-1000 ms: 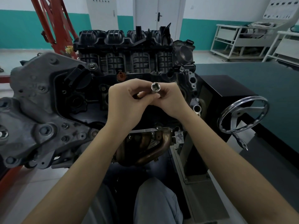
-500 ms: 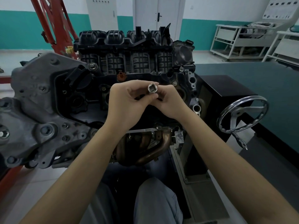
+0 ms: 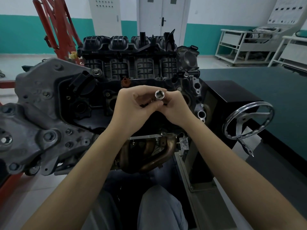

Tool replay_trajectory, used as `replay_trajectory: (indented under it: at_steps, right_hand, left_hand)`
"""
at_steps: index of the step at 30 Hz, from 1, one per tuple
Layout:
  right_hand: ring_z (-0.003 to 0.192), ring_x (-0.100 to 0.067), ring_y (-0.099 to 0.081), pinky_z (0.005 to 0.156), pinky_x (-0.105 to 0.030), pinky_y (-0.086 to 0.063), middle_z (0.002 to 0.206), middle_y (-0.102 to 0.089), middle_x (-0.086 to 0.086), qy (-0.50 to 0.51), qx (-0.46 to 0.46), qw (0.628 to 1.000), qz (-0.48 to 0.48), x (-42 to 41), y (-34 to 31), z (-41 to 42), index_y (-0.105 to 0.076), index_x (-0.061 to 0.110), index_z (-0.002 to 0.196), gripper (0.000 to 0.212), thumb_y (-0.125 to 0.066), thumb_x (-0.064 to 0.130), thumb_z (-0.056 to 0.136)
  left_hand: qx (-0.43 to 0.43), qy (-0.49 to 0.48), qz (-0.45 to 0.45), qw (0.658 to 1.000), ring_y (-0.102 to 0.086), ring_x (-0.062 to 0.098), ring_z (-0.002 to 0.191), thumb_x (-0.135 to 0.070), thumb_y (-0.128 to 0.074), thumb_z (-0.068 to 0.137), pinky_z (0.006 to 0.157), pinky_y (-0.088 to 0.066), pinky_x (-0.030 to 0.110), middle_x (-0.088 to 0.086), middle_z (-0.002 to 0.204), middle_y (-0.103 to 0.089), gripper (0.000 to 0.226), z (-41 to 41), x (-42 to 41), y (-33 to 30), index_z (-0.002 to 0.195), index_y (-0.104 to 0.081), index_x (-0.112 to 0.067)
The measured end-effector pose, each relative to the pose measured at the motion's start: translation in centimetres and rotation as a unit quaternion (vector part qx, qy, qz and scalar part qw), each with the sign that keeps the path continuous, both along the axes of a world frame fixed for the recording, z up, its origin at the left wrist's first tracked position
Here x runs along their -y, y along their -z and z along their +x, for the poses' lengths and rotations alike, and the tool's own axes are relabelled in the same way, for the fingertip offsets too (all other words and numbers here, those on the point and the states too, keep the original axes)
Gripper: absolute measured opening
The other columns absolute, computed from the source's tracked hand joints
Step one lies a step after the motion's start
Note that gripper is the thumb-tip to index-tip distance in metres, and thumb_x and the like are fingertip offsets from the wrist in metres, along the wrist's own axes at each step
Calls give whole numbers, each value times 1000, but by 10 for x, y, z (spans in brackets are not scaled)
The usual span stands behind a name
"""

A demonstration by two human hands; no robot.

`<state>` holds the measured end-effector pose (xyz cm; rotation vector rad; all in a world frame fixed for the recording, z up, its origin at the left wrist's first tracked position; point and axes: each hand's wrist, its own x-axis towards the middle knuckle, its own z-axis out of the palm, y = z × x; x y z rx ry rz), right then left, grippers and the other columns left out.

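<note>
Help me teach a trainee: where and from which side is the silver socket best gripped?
Probably the socket by its round barrel behind the open mouth, pinched from either side as the left hand and right hand do; the mouth faces the camera, so this leaves it free.

Soft, even indoor light fills the workshop; the dark engine swallows detail in shadow, a chrome handwheel catches glare, and wide-angle distortion bends lines at the edges.
</note>
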<state>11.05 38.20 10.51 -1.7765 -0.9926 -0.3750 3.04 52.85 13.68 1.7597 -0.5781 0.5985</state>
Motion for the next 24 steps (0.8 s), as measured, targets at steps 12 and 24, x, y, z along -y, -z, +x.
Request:
replay_trajectory:
  at_steps: [12,24]
  right_hand:
    - [89,3,-67,78,-14,-49,91,-68,17,-2,-3,1000,-8,-1,-2,-2,-67,18,102,28,-67,-2,82]
    - [90,-19,-71,82,-36,-56,92,-73,-11,3,-6,1000,11,1,-1,-2,-71,-1,98,20,-73,0,79]
  left_hand:
    - [12,-11,-13,1000,-71,15,91,5,-76,75,86,-56,34,3,93,-73,30,0,1,7,98,-71,-14]
    - [7,-2,8,1000,-70,20,95,8,-75,76,89,-56,39,11,96,-73,26,-2,-3,4,100,-72,-1]
